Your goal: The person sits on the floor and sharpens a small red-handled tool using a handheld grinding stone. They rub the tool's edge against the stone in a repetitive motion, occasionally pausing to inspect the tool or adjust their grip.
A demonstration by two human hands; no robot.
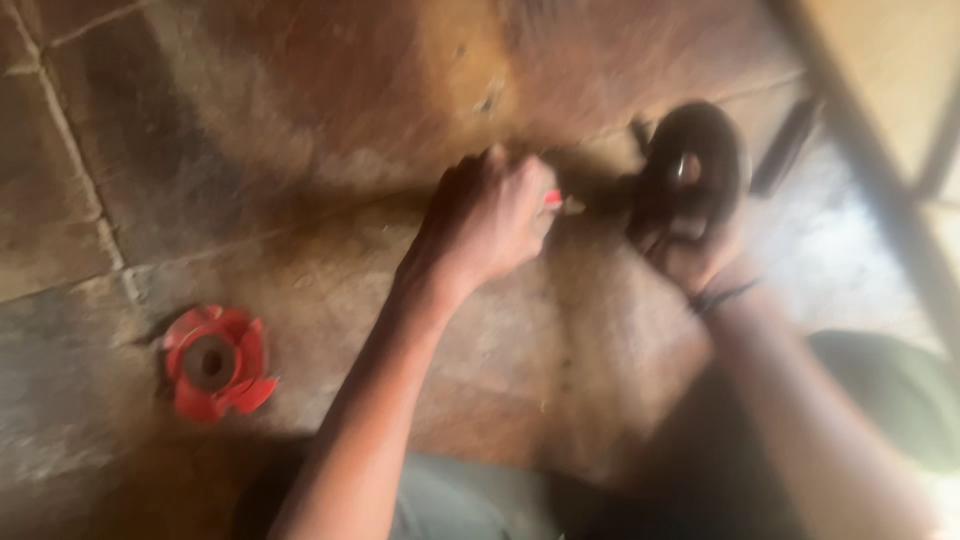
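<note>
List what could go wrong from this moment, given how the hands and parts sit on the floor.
1. The left hand points a small red-handled tool toward the right hand; a slip might jab its fingers.
2. The right hand props the dark round part on edge; it may tip or roll.
3. The red fan-shaped piece lies loose on the floor, easily kicked away.

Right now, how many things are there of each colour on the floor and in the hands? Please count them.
Red: 2, the fan-shaped part on the floor and the red-handled tool in the left hand
Dark: 1, the round part in the right hand
Total: 3
</note>
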